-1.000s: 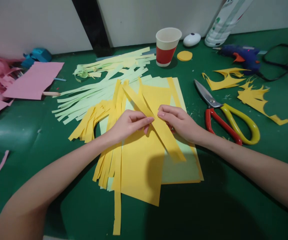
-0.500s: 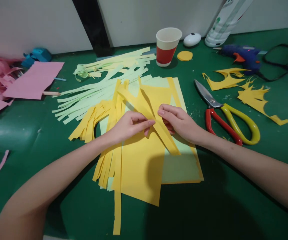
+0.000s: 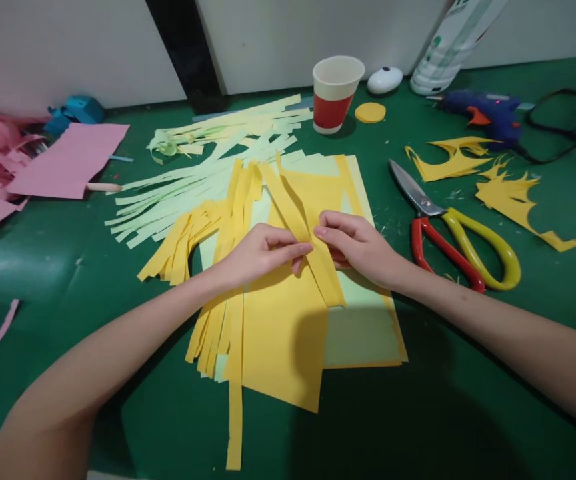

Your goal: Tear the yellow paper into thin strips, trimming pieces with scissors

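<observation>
Over the middle of the paper pile, my left hand [image 3: 258, 257] pinches a yellow paper strip [image 3: 329, 283] between thumb and fingertips. Close beside it on the right, my right hand [image 3: 361, 243] has its thumb and fingers closed at the same strip's edge. The strip slants from upper left to lower right, and a second narrow edge rises near its upper part. Underneath lie a yellow paper sheet [image 3: 283, 347] and light green sheets [image 3: 361, 337]. Several cut yellow strips [image 3: 208, 333] lie left of my hands, one hanging past the pile toward me.
Scissors [image 3: 428, 208] with red and yellow handles lie right, near yellow paper scraps [image 3: 511, 200]. Behind are a paper cup [image 3: 335, 110], yellow circles [image 3: 370, 112], a white mouse-shaped object [image 3: 385, 80], a bottle [image 3: 443, 57] and a blue glue gun [image 3: 483, 110]. Pink paper [image 3: 71, 160] lies left.
The slanting yellow strip has turned steeper: its lower end swung left and its upper end right, nearer the second edge. Both hands stay almost in place, still pinching.
</observation>
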Tool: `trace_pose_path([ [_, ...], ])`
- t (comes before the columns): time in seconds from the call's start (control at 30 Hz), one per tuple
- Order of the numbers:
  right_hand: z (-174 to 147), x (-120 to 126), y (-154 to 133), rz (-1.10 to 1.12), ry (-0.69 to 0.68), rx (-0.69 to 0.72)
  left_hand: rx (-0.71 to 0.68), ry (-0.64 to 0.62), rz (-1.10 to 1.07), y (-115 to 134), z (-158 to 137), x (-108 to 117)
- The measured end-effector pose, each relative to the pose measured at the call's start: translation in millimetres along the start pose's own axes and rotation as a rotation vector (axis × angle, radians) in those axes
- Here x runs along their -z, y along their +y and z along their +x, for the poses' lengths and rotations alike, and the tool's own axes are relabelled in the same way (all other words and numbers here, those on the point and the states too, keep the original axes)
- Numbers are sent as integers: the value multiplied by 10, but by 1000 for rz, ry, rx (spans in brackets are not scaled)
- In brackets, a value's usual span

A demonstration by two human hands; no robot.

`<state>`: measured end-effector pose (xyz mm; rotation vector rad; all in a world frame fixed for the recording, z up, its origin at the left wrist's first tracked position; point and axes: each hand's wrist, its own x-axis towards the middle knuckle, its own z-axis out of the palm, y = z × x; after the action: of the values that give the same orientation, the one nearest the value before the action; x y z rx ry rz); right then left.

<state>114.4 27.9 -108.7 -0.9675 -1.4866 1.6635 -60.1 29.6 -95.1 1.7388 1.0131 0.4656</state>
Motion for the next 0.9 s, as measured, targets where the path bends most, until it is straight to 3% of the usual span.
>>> trace_pose_path([
  [0.2, -14, 16, -4, 14, -6, -4, -21, 46, -121, -12, 5, -12],
  [0.33, -10, 22, 0, 18, -14, -12, 2, -21, -28, -2, 1, -7],
  [0.43, 0, 15, 11, 44, -17, -30, -14, 0, 14, -4, -1, -4],
  [0.9, -3, 5, 0, 52, 7, -16, -36, 42, -76, 4, -2, -10],
])
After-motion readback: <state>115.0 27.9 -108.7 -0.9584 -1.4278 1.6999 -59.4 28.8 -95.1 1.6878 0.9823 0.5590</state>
